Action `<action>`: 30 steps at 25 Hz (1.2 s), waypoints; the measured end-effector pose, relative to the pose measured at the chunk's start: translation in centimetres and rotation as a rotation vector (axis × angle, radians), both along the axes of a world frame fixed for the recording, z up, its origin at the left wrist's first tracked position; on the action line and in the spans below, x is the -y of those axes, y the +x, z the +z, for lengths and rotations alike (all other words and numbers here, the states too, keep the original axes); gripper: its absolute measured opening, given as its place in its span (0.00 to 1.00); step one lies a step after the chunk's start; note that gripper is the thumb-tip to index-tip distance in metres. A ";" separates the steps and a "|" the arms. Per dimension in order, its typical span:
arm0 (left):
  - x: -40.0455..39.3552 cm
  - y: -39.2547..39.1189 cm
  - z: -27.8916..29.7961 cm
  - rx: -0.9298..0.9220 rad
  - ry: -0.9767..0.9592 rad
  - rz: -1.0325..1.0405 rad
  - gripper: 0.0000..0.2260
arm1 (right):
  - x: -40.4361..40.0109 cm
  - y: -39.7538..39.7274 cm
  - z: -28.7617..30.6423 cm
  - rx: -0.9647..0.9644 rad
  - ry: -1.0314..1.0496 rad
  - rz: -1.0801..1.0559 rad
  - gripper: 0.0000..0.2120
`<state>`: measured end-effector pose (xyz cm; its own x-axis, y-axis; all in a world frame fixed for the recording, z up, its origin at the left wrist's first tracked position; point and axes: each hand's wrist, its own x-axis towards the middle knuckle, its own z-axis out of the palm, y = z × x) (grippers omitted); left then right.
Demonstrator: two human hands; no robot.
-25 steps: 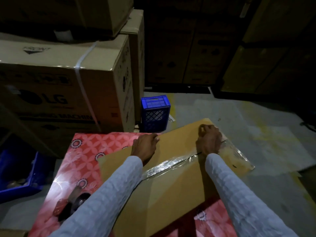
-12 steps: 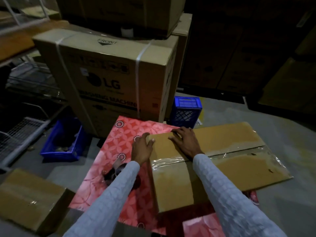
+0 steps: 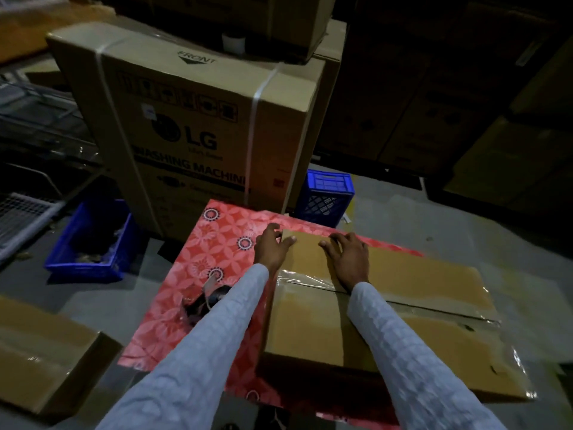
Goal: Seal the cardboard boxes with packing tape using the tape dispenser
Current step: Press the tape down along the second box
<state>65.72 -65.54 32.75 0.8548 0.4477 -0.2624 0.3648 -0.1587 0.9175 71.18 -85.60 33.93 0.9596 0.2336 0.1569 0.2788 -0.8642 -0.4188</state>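
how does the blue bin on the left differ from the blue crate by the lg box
The blue bin has solid walls and holds debris; the blue crate has a lattice wall and its inside is not visible. The bin sits left of the LG box, the crate right of it. Both are blue plastic and stand on the floor.

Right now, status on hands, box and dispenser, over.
Left hand grips the cardboard box at its far left corner; right hand flat on top. Seam taped. Tape dispenser on red sheet, unheld.
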 end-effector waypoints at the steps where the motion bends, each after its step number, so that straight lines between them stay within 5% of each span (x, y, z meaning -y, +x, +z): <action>1: 0.0 0.8 -0.2 -0.002 0.019 -0.016 0.24 | 0.1 -0.2 0.2 -0.001 -0.012 -0.038 0.23; 7: 1.9 4.2 0.4 0.014 -0.016 -0.071 0.20 | 0.6 -0.6 0.9 -0.070 -0.118 -0.220 0.23; 15: 3.4 9.5 2.4 0.008 0.051 -0.155 0.17 | 0.7 4.3 0.2 -0.169 -0.153 -0.080 0.30; 24: 3.3 13.7 1.4 0.001 0.207 -0.257 0.19 | 0.4 7.1 -0.6 -0.115 -0.170 -0.170 0.29; 30: 2.1 12.9 2.2 0.052 0.114 -0.333 0.17 | -0.9 6.0 -0.5 -0.014 -0.133 -0.189 0.27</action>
<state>78.60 -67.67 34.96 0.9698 0.1663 -0.1786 0.2287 -0.3638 0.9030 77.16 -84.71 33.44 0.9901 0.0670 0.1232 0.1016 -0.9484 -0.3003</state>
